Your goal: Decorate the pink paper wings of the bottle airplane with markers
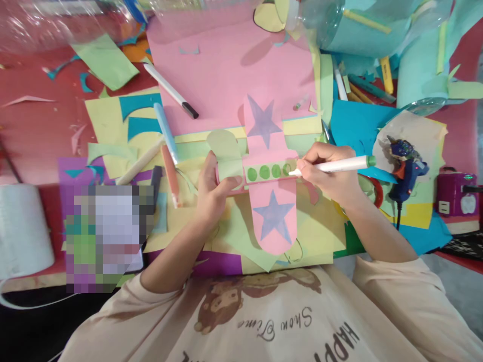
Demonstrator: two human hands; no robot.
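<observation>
A pink paper piece (272, 193) with a purple star at each end lies in the middle. Across it runs a pale green strip (258, 173) bearing several green dots; the rightmost is an outline, partly filled. My right hand (328, 168) is closed round a white marker (339, 165) with a green end cap, its tip at that rightmost dot. My left hand (215, 183) grips the left end of the strip's pink backing between thumb and fingers. Just above my left thumb is a rounded light green paper flap (225, 151).
Markers, including a white one with a black cap (171, 90), lie at the left among paper scraps. A blue glue gun (405, 183) rests at the right, near a purple box (456, 193). A white cylinder (24, 229) stands far left.
</observation>
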